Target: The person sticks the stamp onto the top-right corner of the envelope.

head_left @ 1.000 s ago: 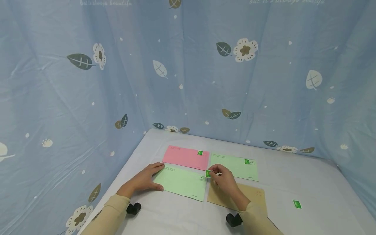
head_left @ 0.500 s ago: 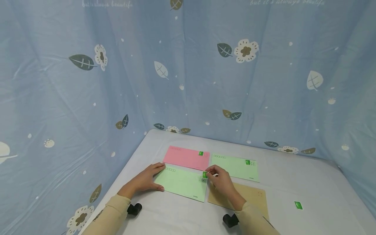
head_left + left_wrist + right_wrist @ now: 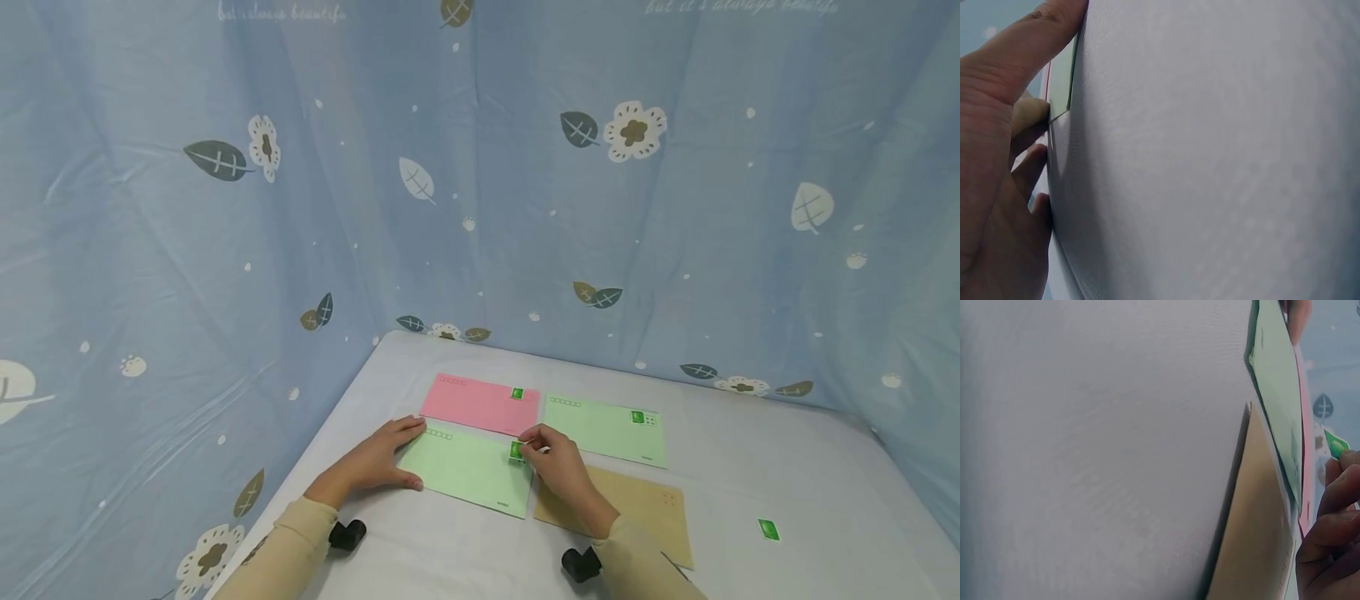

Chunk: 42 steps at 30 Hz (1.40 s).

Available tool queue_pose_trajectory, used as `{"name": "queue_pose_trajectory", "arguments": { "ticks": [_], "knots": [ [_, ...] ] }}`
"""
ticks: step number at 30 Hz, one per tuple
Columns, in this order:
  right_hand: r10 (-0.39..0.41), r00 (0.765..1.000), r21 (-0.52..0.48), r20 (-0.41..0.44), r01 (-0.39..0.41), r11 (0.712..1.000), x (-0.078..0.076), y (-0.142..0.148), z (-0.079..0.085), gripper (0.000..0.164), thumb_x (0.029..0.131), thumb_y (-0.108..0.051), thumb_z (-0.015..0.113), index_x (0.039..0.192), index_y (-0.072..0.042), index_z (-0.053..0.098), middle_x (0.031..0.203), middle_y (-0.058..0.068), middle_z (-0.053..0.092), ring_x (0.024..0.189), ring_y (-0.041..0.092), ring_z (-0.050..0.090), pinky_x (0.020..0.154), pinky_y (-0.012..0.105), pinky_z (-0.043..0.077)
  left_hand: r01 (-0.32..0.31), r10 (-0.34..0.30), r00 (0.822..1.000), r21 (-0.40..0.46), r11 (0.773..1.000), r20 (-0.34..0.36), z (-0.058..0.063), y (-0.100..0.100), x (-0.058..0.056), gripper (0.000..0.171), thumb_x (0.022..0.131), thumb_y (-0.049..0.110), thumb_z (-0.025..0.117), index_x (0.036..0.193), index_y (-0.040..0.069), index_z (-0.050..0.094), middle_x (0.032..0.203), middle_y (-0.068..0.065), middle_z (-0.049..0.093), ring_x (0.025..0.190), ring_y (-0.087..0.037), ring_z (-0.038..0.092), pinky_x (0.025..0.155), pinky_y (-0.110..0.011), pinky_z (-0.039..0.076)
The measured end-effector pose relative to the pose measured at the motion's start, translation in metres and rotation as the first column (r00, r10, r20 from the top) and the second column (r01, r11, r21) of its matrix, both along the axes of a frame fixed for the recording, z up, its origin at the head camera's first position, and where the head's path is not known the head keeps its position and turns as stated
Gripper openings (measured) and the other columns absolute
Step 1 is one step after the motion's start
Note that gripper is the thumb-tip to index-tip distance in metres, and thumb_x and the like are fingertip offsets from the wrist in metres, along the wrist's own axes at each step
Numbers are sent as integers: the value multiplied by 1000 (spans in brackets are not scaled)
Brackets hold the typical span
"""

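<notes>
In the head view a light green envelope [image 3: 465, 471] lies at the front left of the table. At its left end rests my left hand [image 3: 375, 458], thumb and fingers spread about the edge; the left wrist view shows the thumb [image 3: 1041, 44] along the envelope's side. My right hand [image 3: 558, 467] pinches a small green stamp [image 3: 516, 451] between thumb and fingertips, over the envelope's upper right corner. In the right wrist view the stamp [image 3: 1336, 445] stands up from the fingertips, above the paper.
Behind lie a pink envelope [image 3: 480, 404] and a second green envelope [image 3: 600, 429], each bearing a green stamp. A tan envelope [image 3: 652, 508] lies partly under my right forearm. A loose stamp [image 3: 768, 529] lies farther right on the white tabletop [image 3: 720, 467]. A patterned blue curtain [image 3: 480, 208] surrounds the table.
My right hand has carried the stamp left, from beyond the green envelope's right edge to over its upper right corner. The left hand stays on the envelope's left end.
</notes>
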State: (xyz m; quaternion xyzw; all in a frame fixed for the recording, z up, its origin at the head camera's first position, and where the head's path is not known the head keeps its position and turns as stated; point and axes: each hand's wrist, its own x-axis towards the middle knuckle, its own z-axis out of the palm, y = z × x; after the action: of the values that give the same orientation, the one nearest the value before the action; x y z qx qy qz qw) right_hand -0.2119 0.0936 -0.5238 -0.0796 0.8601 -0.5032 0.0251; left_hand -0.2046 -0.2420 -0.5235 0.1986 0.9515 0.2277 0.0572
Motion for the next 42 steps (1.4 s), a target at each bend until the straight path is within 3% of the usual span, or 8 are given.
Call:
{"name": "queue_pose_trajectory", "arguments": {
  "ticks": [23, 34, 42],
  "knots": [
    [-16, 1000, 100, 2, 15, 995, -5, -12, -3, 8, 85, -20, 67, 91, -19, 62, 79, -3, 59, 56, 13, 52, 45, 25, 46, 21, -21, 1000, 10, 1000, -10, -2, -2, -2, 108, 58, 66, 73, 145, 16, 34, 148, 1, 30, 137, -24, 26, 106, -44, 33],
    [-18, 995, 267, -98, 43, 963, -8, -16, -12, 10, 81, -18, 69, 82, -23, 60, 71, -10, 56, 63, 9, 50, 55, 22, 41, 29, -29, 1000, 10, 1000, -7, -2, -2, -2, 107, 59, 66, 72, 145, 16, 34, 148, 0, 30, 137, -25, 25, 106, -45, 33],
    [-45, 995, 324, -90, 72, 943, -6, -20, -8, 11, 80, -17, 70, 81, -21, 60, 69, -8, 53, 62, 9, 48, 53, 22, 40, 30, -30, 1000, 10, 1000, -7, -1, -2, -2, 108, 58, 67, 71, 145, 16, 33, 148, 0, 30, 137, -25, 25, 106, -45, 32]
  ]
}}
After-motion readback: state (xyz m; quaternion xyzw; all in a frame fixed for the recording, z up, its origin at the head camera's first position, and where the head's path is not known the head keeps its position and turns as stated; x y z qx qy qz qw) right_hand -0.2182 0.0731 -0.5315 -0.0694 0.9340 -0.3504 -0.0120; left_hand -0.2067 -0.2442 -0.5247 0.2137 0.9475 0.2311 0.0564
